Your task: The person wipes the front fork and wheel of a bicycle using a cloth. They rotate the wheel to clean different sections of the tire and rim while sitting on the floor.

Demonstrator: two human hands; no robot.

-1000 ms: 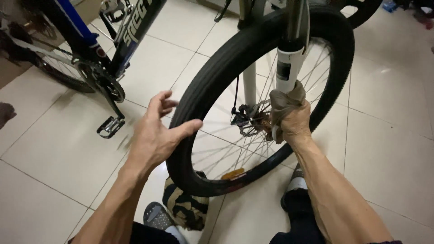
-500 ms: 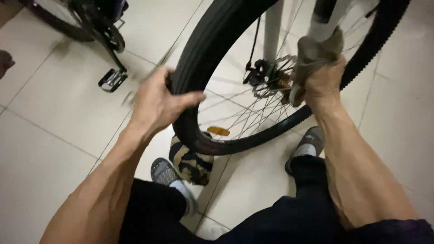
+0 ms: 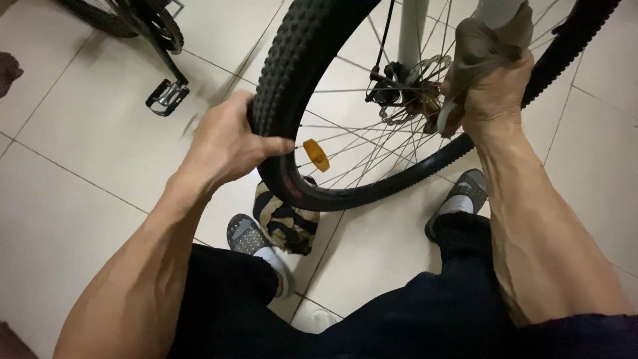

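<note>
Since a second ago the left hand [image 3: 226,143] has gone from hovering open beside the wheel to clamping onto the tyre [image 3: 292,80], and the view has dropped closer to the hub. Its fingers wrap over the knobbly tread on the near left side of the wheel, thumb pointing toward the spokes [image 3: 372,146], so the grip is shut firmly on the tyre. The right hand [image 3: 492,100] holds a grey-brown rag [image 3: 488,50] bunched against the lower end of the fork leg [image 3: 412,33], just beside the brake disc [image 3: 425,83] at the hub; its grip is closed around the rag.

An orange reflector [image 3: 316,154] sits on the spokes just right of the left thumb. The wheel stands upright in front of the person, its lowest part between the two grey shoes [image 3: 252,239] and touching a striped cloth bundle [image 3: 289,223] on the tiled floor [image 3: 80,133]. At upper left, well apart, a second bicycle shows its pedal [image 3: 166,96] and part of its chainring.
</note>
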